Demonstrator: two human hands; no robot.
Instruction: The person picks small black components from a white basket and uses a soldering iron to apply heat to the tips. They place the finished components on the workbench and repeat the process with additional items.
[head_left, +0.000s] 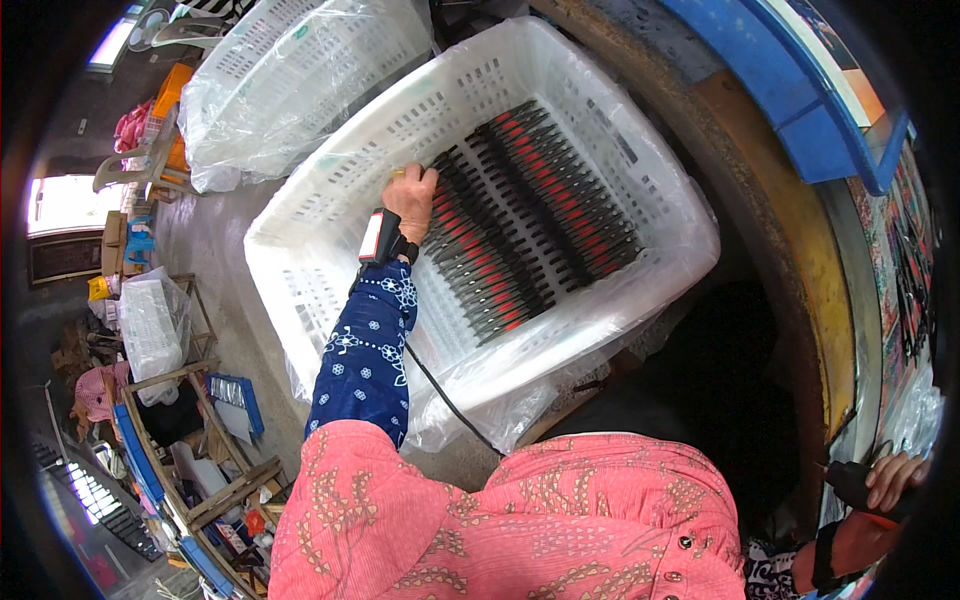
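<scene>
My left hand reaches into a white plastic basket lined with clear film. Its fingers are curled against the far left end of a row of slim black-and-red hand tools; whatever they grip is hidden. A second row of the same black-and-red tools lies beside it, packed tightly side by side. At the lower right edge my right hand wraps round a black tool with a thin tip, which looks like an electric screwdriver.
Another film-covered white basket stands beyond on the left. A workbench curves along the right, bearing a blue tray and more black-and-red tools. A black cable hangs from my left wrist. A wooden rack stands at left.
</scene>
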